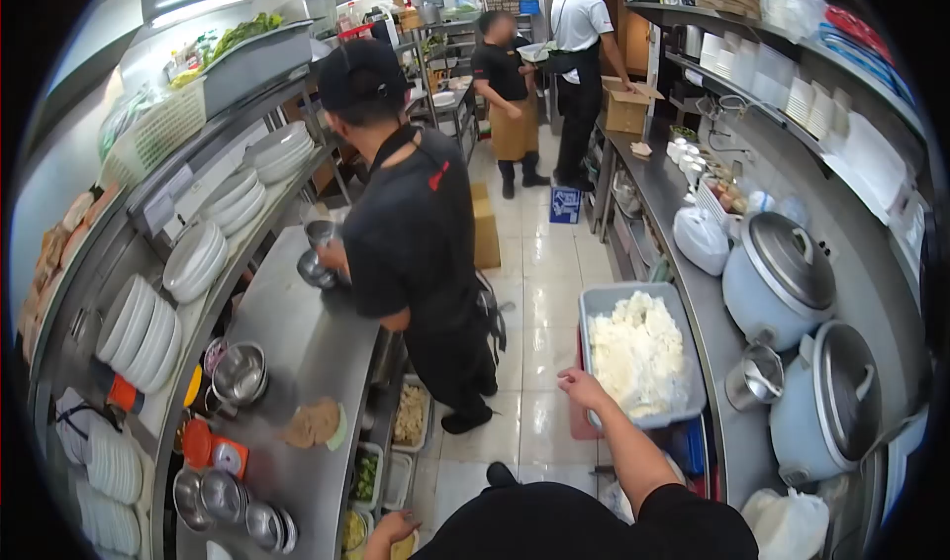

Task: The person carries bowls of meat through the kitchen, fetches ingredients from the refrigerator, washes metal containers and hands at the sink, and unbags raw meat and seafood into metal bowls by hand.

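My right hand (582,388) hangs over the aisle with its fingers loosely stretched, holding nothing. It is beside a large grey tub (646,421) heaped with white cooked rice (638,347), close to the left rim. Low at the bottom edge, my left hand (397,526) is empty, with its fingers loosely apart. It is nearest to the food containers beneath the left counter, among them a tray of yellow food (354,530) and one of chopped greens (366,476).
A person in black (416,224) handles metal bowls (317,268) at the left counter (297,362). Two other people (505,95) stand farther down the aisle. Rice cookers (779,278) line the right counter. Stacked plates (196,260) fill the left shelf. A cardboard box (485,226) stands on the floor.
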### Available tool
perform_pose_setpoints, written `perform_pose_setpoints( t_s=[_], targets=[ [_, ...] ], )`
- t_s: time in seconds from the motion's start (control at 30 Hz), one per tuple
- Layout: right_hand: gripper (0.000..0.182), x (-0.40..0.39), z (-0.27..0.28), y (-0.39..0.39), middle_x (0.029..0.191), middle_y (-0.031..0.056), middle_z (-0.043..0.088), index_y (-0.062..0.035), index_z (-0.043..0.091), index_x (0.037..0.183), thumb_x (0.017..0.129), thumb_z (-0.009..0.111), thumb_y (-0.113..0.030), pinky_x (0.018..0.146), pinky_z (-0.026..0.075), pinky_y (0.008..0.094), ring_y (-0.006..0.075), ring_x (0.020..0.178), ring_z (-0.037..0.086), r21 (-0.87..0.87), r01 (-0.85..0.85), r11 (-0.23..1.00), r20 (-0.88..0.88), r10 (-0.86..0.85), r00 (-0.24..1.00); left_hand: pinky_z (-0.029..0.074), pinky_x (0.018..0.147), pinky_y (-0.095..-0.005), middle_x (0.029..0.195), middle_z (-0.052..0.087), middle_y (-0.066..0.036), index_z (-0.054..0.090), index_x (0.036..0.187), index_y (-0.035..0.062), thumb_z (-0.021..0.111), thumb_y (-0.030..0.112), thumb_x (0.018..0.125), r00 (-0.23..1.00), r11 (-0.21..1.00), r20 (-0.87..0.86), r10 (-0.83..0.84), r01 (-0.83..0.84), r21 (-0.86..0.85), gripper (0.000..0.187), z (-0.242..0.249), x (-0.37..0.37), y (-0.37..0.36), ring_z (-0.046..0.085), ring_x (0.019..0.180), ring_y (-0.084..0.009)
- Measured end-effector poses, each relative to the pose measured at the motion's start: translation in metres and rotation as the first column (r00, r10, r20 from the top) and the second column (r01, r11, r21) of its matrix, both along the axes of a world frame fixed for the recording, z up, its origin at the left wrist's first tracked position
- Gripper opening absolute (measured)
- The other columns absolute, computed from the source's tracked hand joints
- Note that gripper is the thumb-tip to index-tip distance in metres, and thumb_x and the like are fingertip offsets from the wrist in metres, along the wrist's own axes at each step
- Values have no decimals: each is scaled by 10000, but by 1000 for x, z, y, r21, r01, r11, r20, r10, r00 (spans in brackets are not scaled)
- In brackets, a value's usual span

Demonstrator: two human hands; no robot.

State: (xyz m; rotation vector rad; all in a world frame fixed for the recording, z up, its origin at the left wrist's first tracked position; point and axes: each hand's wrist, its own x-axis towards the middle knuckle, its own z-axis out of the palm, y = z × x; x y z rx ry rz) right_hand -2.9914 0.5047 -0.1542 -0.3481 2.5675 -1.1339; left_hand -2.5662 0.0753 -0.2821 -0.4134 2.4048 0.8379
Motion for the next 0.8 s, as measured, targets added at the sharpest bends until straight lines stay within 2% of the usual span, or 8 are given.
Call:
perform_pose_setpoints(
  t_s=[0.2,0.4,0.6,0.63,0.67,0.7,0.73,0.8],
  targets=[
    [353,-126,0,-43,1102,174,689,-104,674,1174,870,647,-280,901,513,380,293,1016,661,10,-17,1000,105,16,994,504,940,-438,1160,657,-235,642,1238,62,717,444,798,965,969,-91,246,-246,11,587,62,-162,-7,615,1104,-399],
    [234,-281,-31,-54,824,36,670,-30,672,1086,887,662,-153,544,475,265,107,672,618,-136,128,982,216,-96,972,524,887,-395,1120,682,-213,639,1216,13,734,374,811,906,910,-142,399,-372,185,551,133,-302,-18,670,1050,-327],
    [309,-513,-44,-178,973,194,704,-48,724,977,855,608,-308,834,525,425,347,941,667,-55,-46,997,28,47,998,492,946,-350,1074,705,-102,539,1350,-4,758,261,833,711,628,-25,702,-602,493,621,70,-371,-25,658,1012,-242],
    [296,-543,-46,-211,993,193,704,-53,726,970,854,604,-297,857,517,434,358,982,656,-83,-62,995,39,65,997,450,1012,-567,1479,441,-192,336,1494,133,698,340,797,820,873,347,455,-488,8,812,143,-409,-14,529,1219,-425],
    [254,-571,-48,-245,859,136,680,-51,706,926,861,596,-271,717,502,388,266,802,629,-95,-118,988,27,122,992,442,1022,-465,1303,565,-149,457,1403,78,709,328,835,864,865,-80,498,-489,110,670,121,-399,-2,572,1167,-349],
    [219,-600,-48,-275,725,80,657,-49,686,883,868,588,-244,576,488,341,175,622,602,-105,-176,979,9,178,984,434,1031,-363,1128,689,-106,579,1312,22,720,317,873,724,874,-496,479,-447,192,547,92,-395,11,615,1115,-272],
    [214,-622,-49,-308,728,64,655,-52,687,883,870,594,-244,574,486,336,163,628,600,-184,-184,965,73,200,977,434,1031,-363,1128,689,-106,579,1312,22,720,317,873,717,857,-479,506,-483,182,547,97,-437,-14,615,1115,-272],
    [201,-661,-60,-374,732,38,646,-59,687,893,873,602,-240,558,477,325,142,632,591,-294,-200,935,134,247,960,407,747,-324,883,596,-56,563,1043,54,656,144,785,78,485,-606,791,-683,546,288,139,-562,-168,544,811,-199]
  ],
)
